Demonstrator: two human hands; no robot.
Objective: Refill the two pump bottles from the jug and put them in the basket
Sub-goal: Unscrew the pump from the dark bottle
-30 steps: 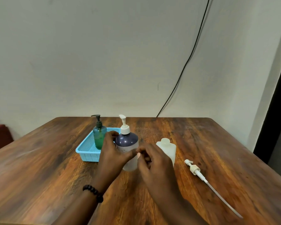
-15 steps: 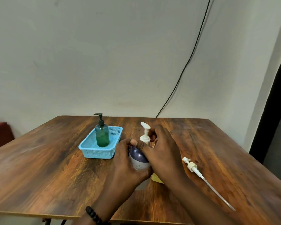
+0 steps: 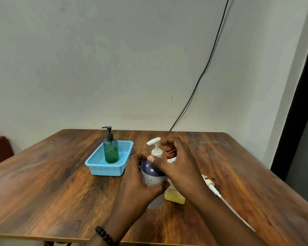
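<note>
Hands: the left (image 3: 140,181) still grips the purple bottle (image 3: 152,172); the right (image 3: 178,162), fingers curled, has slid right of its pump (image 3: 155,146), thumb on top.

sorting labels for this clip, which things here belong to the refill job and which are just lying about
Part of the job:
- green pump bottle, standing in the blue basket
- purple-topped pump bottle, held by the left hand, right hand at its pump
- jug of yellow liquid, partly hidden behind the hands
- loose pump with tube, lying on the table

Just lying about:
- black cable on the wall
</note>
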